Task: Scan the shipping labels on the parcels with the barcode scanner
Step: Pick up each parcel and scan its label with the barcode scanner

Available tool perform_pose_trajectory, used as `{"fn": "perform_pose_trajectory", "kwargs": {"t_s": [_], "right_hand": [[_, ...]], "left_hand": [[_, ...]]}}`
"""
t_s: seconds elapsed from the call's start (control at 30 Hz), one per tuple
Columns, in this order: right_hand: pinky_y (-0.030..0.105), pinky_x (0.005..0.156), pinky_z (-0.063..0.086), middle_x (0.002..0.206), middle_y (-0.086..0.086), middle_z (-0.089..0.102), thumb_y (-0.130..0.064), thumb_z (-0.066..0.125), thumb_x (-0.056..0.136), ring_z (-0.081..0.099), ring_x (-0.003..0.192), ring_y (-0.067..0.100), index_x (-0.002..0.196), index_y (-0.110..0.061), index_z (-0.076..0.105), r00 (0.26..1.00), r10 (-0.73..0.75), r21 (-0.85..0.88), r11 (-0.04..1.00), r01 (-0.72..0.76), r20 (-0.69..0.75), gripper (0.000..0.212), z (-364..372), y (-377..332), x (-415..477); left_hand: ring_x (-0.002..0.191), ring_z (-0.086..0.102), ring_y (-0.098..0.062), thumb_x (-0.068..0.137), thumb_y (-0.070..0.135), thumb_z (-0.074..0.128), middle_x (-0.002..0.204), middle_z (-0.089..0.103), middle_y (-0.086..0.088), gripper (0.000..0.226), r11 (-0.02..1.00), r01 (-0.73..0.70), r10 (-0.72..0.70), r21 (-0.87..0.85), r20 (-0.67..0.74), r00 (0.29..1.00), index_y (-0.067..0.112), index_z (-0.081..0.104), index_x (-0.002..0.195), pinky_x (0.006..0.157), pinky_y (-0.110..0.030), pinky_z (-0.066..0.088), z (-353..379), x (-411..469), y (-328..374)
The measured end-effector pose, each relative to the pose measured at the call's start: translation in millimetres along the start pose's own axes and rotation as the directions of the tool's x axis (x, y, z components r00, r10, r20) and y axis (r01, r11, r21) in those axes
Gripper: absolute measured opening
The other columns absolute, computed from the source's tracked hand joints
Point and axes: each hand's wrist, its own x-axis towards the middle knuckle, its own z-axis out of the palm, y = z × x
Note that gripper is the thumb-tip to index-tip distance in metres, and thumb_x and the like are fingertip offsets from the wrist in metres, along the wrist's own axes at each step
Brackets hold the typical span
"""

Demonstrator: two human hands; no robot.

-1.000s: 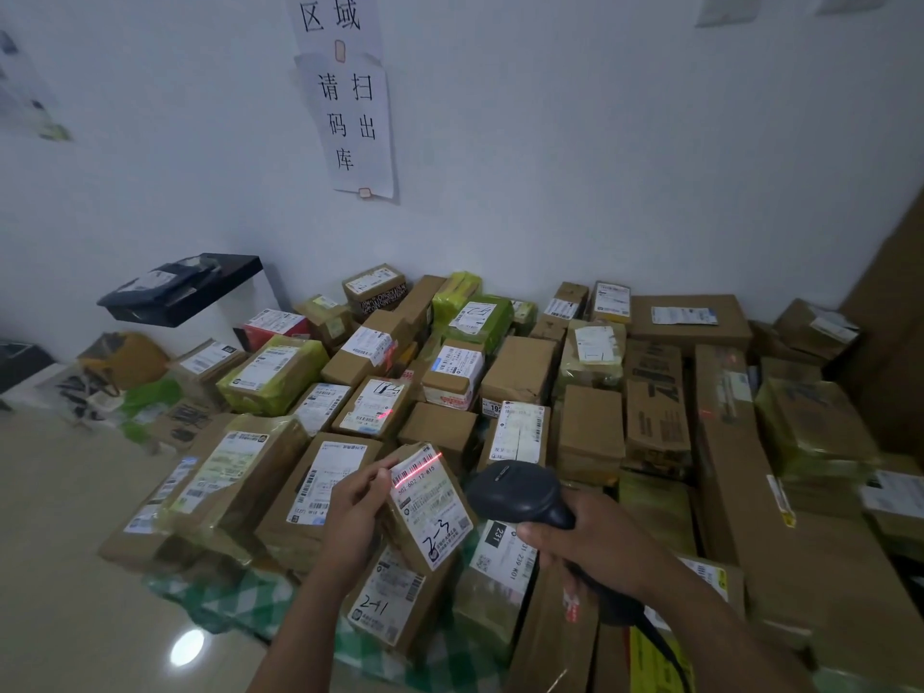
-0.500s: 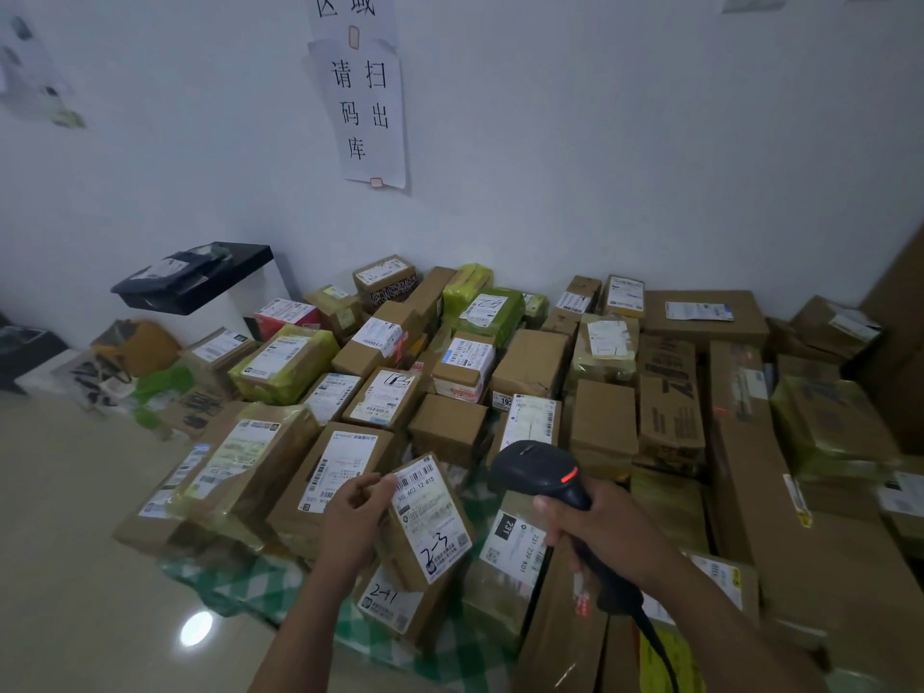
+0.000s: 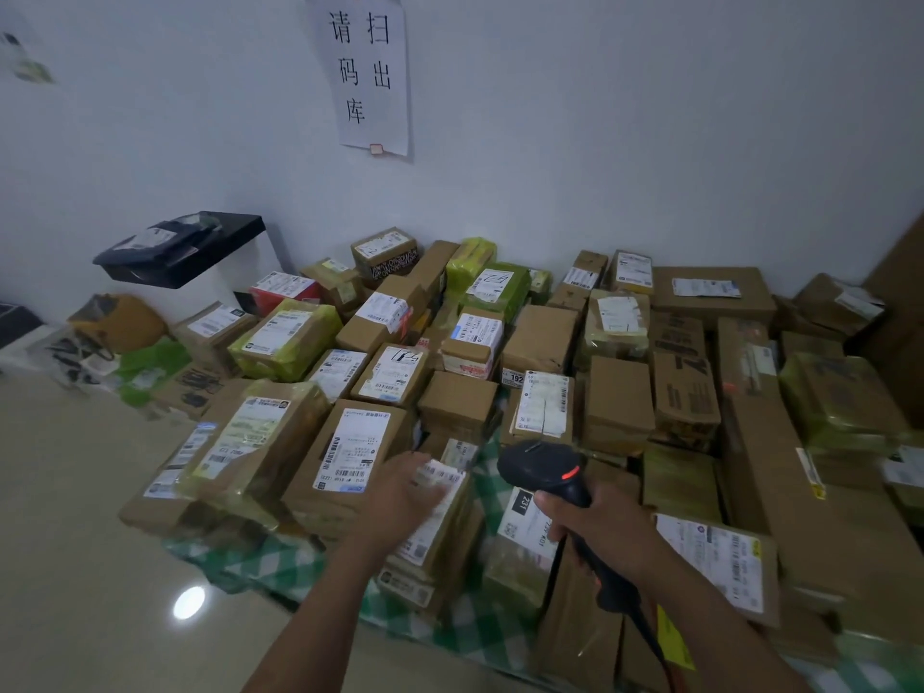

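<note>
The barcode scanner [image 3: 545, 467] is held by its handle in the right hand [image 3: 607, 532], with the fingers wrapped round the grip. A red light [image 3: 570, 473] is lit on the scanner's head. Just left of the scanner, a small brown parcel [image 3: 462, 537] is set on the heap with its white shipping label [image 3: 435, 527] turned upward. The left hand [image 3: 400, 497] is laid on the label's upper end. Because of motion blur, it cannot be told whether the parcel is gripped or merely touched. A parcel marked 231 [image 3: 525, 522] is seen directly beneath the scanner's head. Beyond the scanner, labelled cartons [image 3: 620, 397] are packed together against a white wall [image 3: 600, 142]. A green checked cloth [image 3: 480, 637] is exposed below the scanner.
</note>
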Motion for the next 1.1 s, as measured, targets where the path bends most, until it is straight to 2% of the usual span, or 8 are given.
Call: {"fn": "perform_pose_trajectory", "kwargs": {"t_s": [0.1,0.2,0.33,0.43,0.53,0.67,0.9,1.1], "right_hand": [[0.022,0.04,0.043,0.055,0.0,0.067,-0.029,0.068,0.092,0.053,0.035,0.013,0.073,-0.014,0.064,0.998,-0.003,-0.018,1.0,0.002,-0.059,0.025,5.3,-0.9,4.5],[0.024,0.039,0.043,0.061,0.003,0.069,-0.029,0.069,0.091,0.054,0.036,0.015,0.08,-0.01,0.064,0.993,-0.006,0.014,1.0,0.008,-0.118,0.022,9.4,-5.0,10.1],[0.023,0.039,0.045,0.056,0.001,0.068,-0.033,0.069,0.091,0.054,0.036,0.013,0.08,-0.011,0.064,0.982,-0.004,0.003,1.0,0.005,-0.188,0.024,13.9,-14.0,18.8],[0.021,0.039,0.044,0.049,-0.001,0.065,-0.034,0.069,0.091,0.053,0.035,0.01,0.079,-0.011,0.063,0.981,-0.019,-0.03,0.999,0.013,-0.192,0.026,11.5,-22.2,25.4],[0.021,0.039,0.044,0.049,0.0,0.064,-0.036,0.07,0.089,0.054,0.036,0.011,0.079,-0.009,0.064,0.978,-0.017,-0.05,0.999,0.007,-0.206,0.03,1.7,-29.3,33.9],[0.024,0.04,0.046,0.061,0.011,0.068,-0.033,0.068,0.092,0.055,0.038,0.014,0.082,-0.001,0.066,0.973,-0.013,-0.051,0.999,0.001,-0.231,0.034,-19.2,-40.2,60.2],[0.018,0.041,0.046,0.053,-0.001,0.067,-0.041,0.067,0.09,0.057,0.04,0.011,0.086,-0.012,0.065,0.98,0.049,0.111,0.993,-0.029,-0.191,0.03,-37.5,-35.8,119.9],[0.029,0.051,0.052,0.081,0.019,0.072,-0.038,0.069,0.09,0.061,0.052,0.021,0.094,-0.015,0.067,0.989,0.138,0.215,0.969,-0.124,-0.053,0.023,-36.5,-17.9,161.1]], "left_hand": [[0.128,0.041,-0.013,0.084,0.05,0.068,0.141,0.039,0.012,0.059,0.983,-0.058,0.039,0.174,0.105,0.994,0.032,0.047,0.136,0.098,-0.027,0.036,9.8,-4.3,-11.3],[0.131,0.039,-0.02,0.08,0.053,0.071,0.148,0.036,-0.003,0.079,0.987,-0.035,0.018,0.159,0.112,0.994,0.028,0.037,0.146,0.101,-0.032,0.037,9.0,-3.7,-19.1],[0.126,0.044,-0.021,0.075,0.055,0.074,0.144,0.038,-0.003,0.087,0.983,-0.047,0.013,0.175,0.192,0.981,0.031,0.032,0.148,0.103,-0.036,0.042,4.9,-0.9,-25.2],[0.118,0.05,-0.019,0.073,0.058,0.074,0.135,0.042,0.001,0.08,0.982,-0.06,0.012,0.18,0.256,0.967,0.032,0.039,0.141,0.098,-0.035,0.048,-1.6,6.2,-26.4],[0.101,0.06,-0.009,0.083,0.05,0.071,0.127,0.057,0.002,0.043,0.996,-0.063,0.052,0.061,0.164,0.985,0.032,0.054,0.119,0.085,-0.027,0.053,-6.4,20.3,-13.7],[0.126,0.051,-0.019,0.093,0.037,0.065,0.142,0.051,-0.005,0.059,0.994,-0.068,0.064,0.082,0.04,0.997,0.019,0.043,0.144,0.103,-0.032,0.042,-10.7,62.2,11.2],[0.136,0.041,-0.024,0.091,0.043,0.064,0.153,0.035,-0.005,0.065,0.939,0.019,-0.078,0.345,0.158,0.984,0.025,0.037,0.147,0.111,-0.041,0.038,-0.2,128.8,18.6],[0.142,0.032,-0.03,0.086,0.049,0.066,0.156,0.027,-0.01,0.084,0.908,0.109,-0.188,0.404,0.16,0.969,0.024,0.021,0.153,0.113,-0.048,0.033,23.9,169.5,10.5]]}}
